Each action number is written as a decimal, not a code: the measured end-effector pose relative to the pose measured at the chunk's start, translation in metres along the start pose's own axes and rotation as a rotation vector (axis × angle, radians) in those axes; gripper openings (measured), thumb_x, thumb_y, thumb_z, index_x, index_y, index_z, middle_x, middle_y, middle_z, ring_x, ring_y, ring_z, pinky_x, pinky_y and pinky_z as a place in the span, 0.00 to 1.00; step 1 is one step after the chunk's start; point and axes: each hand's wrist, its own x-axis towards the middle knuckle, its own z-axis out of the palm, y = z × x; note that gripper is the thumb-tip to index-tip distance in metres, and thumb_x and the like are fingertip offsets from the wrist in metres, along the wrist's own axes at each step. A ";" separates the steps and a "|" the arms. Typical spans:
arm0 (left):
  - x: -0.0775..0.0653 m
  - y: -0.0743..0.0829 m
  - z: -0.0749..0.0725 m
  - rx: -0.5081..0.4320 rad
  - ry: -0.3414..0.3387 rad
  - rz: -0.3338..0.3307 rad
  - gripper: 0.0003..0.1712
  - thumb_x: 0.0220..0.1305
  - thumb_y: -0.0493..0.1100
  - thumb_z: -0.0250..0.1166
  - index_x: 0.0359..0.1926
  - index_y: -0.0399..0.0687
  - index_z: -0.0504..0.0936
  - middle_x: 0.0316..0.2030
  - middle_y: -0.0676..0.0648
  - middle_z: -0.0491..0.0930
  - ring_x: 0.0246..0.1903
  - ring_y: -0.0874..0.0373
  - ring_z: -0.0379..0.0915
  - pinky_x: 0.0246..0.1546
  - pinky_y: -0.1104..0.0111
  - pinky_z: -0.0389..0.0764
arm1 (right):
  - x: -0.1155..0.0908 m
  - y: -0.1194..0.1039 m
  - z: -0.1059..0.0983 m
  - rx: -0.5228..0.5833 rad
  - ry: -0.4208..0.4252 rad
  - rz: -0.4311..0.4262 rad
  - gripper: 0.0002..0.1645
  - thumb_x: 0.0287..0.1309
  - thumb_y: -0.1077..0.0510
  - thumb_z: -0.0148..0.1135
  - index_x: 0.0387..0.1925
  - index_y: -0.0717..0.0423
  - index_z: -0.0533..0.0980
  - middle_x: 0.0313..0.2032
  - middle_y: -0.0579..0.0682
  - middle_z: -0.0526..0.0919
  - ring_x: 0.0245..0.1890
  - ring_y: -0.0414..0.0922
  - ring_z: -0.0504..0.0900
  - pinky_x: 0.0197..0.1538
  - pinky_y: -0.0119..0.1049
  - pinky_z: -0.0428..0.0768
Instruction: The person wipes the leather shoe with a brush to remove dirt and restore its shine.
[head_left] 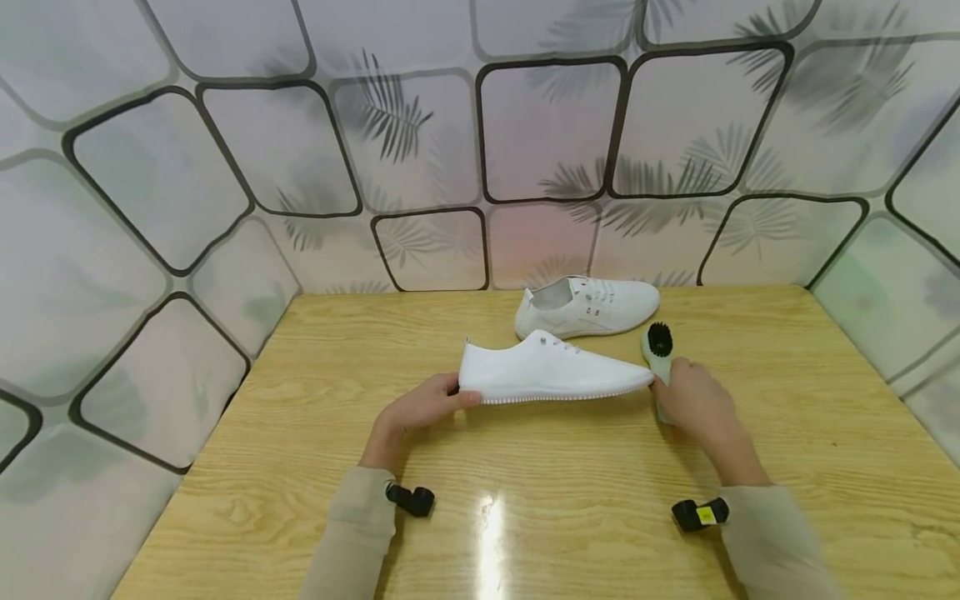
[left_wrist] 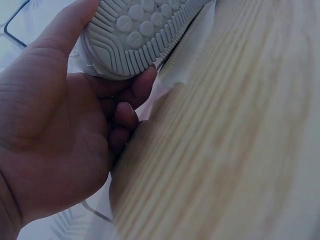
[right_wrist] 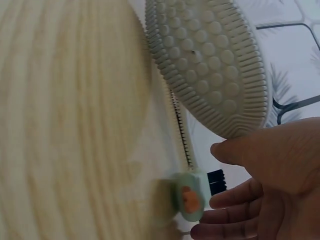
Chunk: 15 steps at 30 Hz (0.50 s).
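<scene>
A white lace-up shoe [head_left: 547,372] is held sideways between both hands, toe to the right. Its heel sits in my left hand [head_left: 423,403], which pinches it with thumb and fingers. At the toe, my right hand [head_left: 699,404] grips the tip, the thumb against the sole edge. In both wrist views the ridged, dotted sole [right_wrist: 205,60] shows, tilted up off the table. Just behind my right hand lies a pale green brush [head_left: 657,363] with black bristles; the hand partly hides its handle. The fingers holding the shoe's upper side at the toe are hidden.
A second white shoe [head_left: 618,307] stands behind the held one, toe also to the right. Beneath everything is a wooden table [head_left: 300,517], with patterned walls [head_left: 420,167] at its back and sides.
</scene>
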 end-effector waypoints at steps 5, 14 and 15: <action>0.000 0.001 0.000 0.015 0.002 0.008 0.28 0.72 0.57 0.57 0.62 0.42 0.74 0.56 0.46 0.78 0.54 0.57 0.72 0.62 0.57 0.67 | 0.003 0.000 0.007 0.007 0.030 0.026 0.33 0.74 0.51 0.46 0.51 0.85 0.61 0.42 0.78 0.70 0.36 0.66 0.78 0.35 0.58 0.77; 0.000 0.000 -0.002 0.019 -0.018 0.015 0.28 0.73 0.56 0.56 0.64 0.43 0.73 0.58 0.46 0.77 0.56 0.57 0.71 0.63 0.57 0.66 | 0.010 0.008 0.008 -0.002 0.034 0.019 0.33 0.75 0.49 0.46 0.47 0.84 0.62 0.41 0.79 0.70 0.38 0.70 0.77 0.36 0.58 0.77; 0.000 0.000 -0.002 0.016 -0.020 0.012 0.29 0.73 0.57 0.56 0.64 0.43 0.73 0.58 0.46 0.77 0.56 0.57 0.70 0.63 0.57 0.66 | 0.010 0.009 0.008 -0.004 0.029 0.018 0.34 0.75 0.49 0.46 0.47 0.84 0.62 0.41 0.79 0.70 0.38 0.71 0.77 0.36 0.58 0.77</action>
